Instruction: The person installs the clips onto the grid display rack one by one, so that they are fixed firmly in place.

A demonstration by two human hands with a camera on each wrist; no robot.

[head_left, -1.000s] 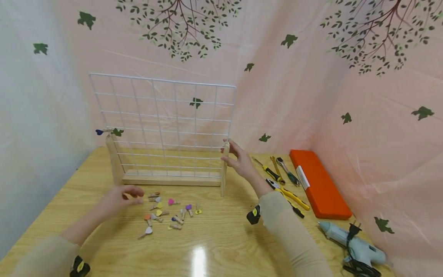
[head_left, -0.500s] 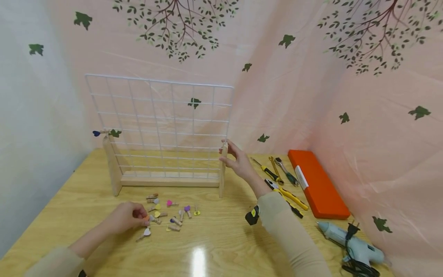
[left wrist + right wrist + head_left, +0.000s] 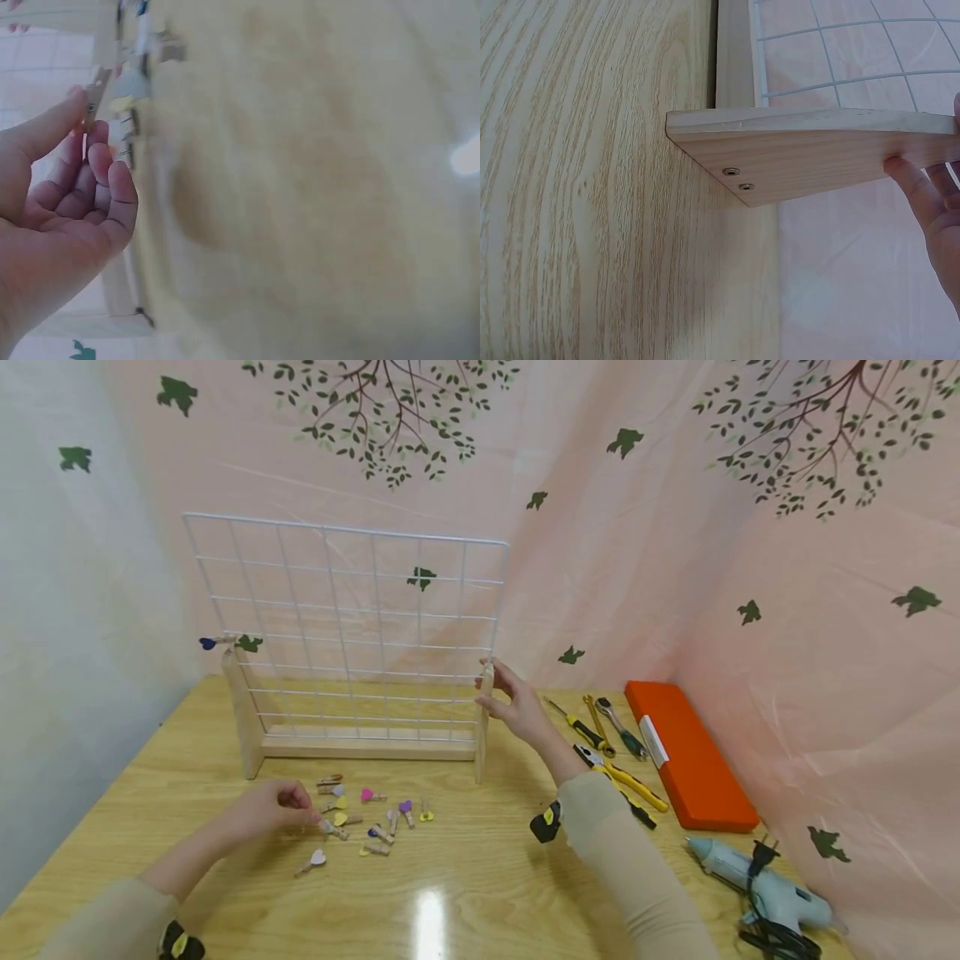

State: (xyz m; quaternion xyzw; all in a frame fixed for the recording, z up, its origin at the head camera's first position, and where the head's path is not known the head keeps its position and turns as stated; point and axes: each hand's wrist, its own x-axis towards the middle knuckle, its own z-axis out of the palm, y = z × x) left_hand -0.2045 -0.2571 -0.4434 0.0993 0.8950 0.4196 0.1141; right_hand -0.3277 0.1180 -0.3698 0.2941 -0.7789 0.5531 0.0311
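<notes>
At the lower left of the head view, the left hand [image 3: 268, 810] now pinches a small clothespin [image 3: 94, 99] between thumb and fingertips, a narrow, closed grip. Half a second ago this hand was reaching onto the clip with the orange heart; that spot no longer shows orange, and the hand sits slightly higher in the frame. It is probably the same clip, though only bare wood shows past the fingertips in the left wrist view, so its heart cannot be confirmed.

Just right of the fingers, the scattered clothespins [image 3: 381, 835] lie on the table [image 3: 517, 885] where they were, with the white-heart clip [image 3: 318, 857] a little apart, below the hand. Near mid-frame, the right hand [image 3: 517, 702] is unchanged: thumb and fingers on opposite sides of the right upright [image 3: 482, 739] of the wire rack [image 3: 335, 607], near its top. At the rack's left end, a blue-heart clip [image 3: 207, 644] sticks out above the other upright, also as before.

As a judgement, the change takes the work from reaching for a piece to having one in hand, with the rack held at its right side.
</notes>
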